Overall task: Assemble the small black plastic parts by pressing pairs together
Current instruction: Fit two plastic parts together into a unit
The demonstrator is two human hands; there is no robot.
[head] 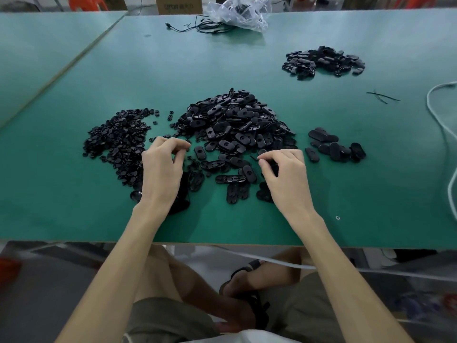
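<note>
Only the head view is given. Both hands are over a green table (74,206), with the backs of the hands up.

The left hand (162,169) has its fingers curled in, and the fingertips come close to the thumb. If a small piece is pinched there I cannot tell, because the fingers hide it. The right hand (284,174) is curled in the same way, with thumb and first finger close together on its left side. Something dark shows under these fingers, but I cannot tell if the hand holds it or if it lies on the table below.

Between the two hands and just beyond them is the big heap of oval black parts (232,120). Loose ones from it are spread into the gap between the wrists. To the left of the left hand, and partly under it, lies a flat heap of small round black parts (116,139). To the right of the right hand, near but apart from it, lies a small group of oval pieces (336,147). Far beyond the right hand is another pile of black pieces (324,61).

Further right of that hand are some thin black strips (382,96) and a white cable (442,134) at the table's side. Far beyond both hands lie a clear plastic bag (239,13) and a thin black wire (197,27).
</note>
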